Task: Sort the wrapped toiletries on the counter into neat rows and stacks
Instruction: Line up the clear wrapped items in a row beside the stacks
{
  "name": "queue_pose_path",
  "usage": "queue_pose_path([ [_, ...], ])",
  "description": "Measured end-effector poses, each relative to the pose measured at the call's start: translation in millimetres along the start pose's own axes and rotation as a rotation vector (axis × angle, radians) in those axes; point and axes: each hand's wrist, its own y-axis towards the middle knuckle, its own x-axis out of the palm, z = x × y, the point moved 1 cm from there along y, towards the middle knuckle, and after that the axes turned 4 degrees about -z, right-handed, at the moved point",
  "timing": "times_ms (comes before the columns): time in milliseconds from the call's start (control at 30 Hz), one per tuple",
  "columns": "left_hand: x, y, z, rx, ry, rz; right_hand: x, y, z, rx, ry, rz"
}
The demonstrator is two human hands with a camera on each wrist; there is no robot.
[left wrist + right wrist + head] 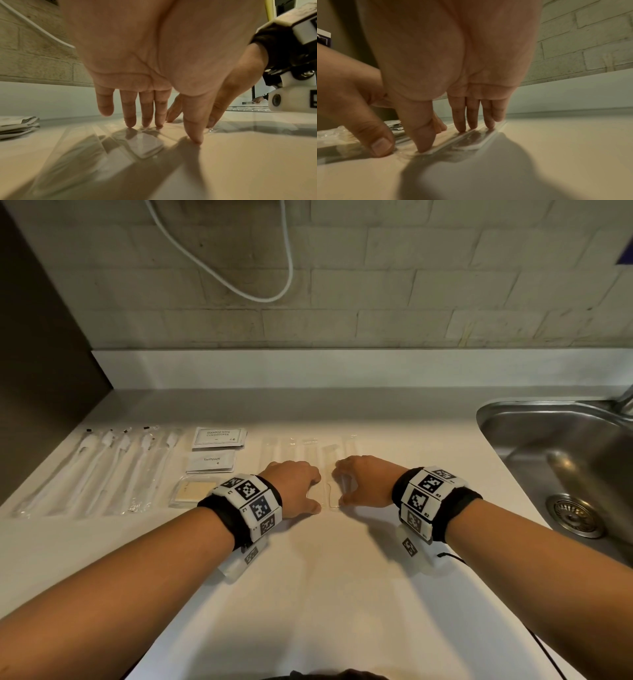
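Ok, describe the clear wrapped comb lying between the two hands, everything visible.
The pale flat plastic comb in a clear wrapper lies flat on the white counter, long axis running away from the person, rightmost in a row of similar packets. Left hand fingertips and right hand fingertips press its near end. The teeth are too faint to make out.

White table point(308, 594); white sachets point(219, 437) with dark print; clear-wrapped white toothbrushes point(102, 470); beige soap point(195, 491); black-and-white checkered wristbands point(251, 505); grey sink point(561, 453).
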Motion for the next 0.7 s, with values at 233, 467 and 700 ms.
queue_pose_path([
  [233, -5.0, 2.9, 6.9, 0.082, -0.018, 0.095, -5.6, -5.1, 12.4, 0.054, 0.029, 0.027],
  [467, 1.1, 13.9, 26.5, 0.112, 0.087, 0.028, 1.3, -16.4, 23.9, 0.058, -0.001, -0.027],
  [700, 0.2, 17.2, 29.0, 0.104, 0.052, 0.062, 3.2, -23.5, 29.3, 0.037, 0.028, -0.020],
])
